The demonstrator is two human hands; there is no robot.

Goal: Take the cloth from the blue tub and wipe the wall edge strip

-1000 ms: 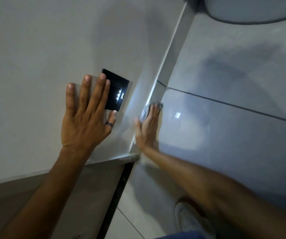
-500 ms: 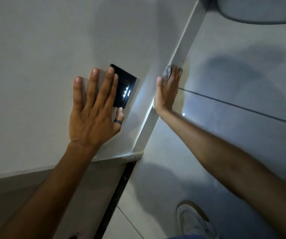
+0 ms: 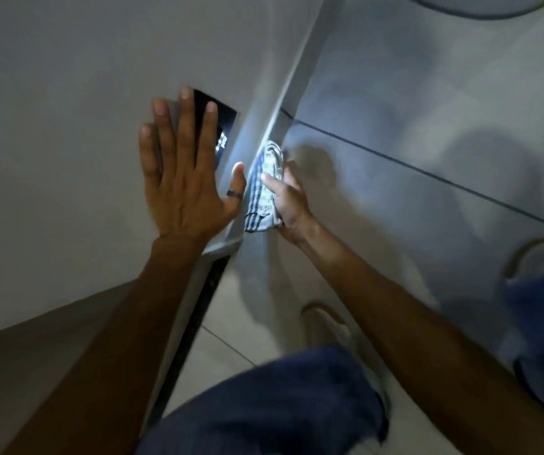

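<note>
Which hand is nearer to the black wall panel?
Left. The left hand lies flat on the wall with its fingers over the black panel. The right hand is off to the panel's right, pressing the cloth against the edge strip.

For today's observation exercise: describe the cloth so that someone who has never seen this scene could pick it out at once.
Find the pale wall edge strip running up the corner where the two walls meet. Low on it, just right of the left hand lying flat by the black switch panel, the right hand presses the cloth against the strip. It is bunched, white with dark stripes, the only patterned thing there.
</note>
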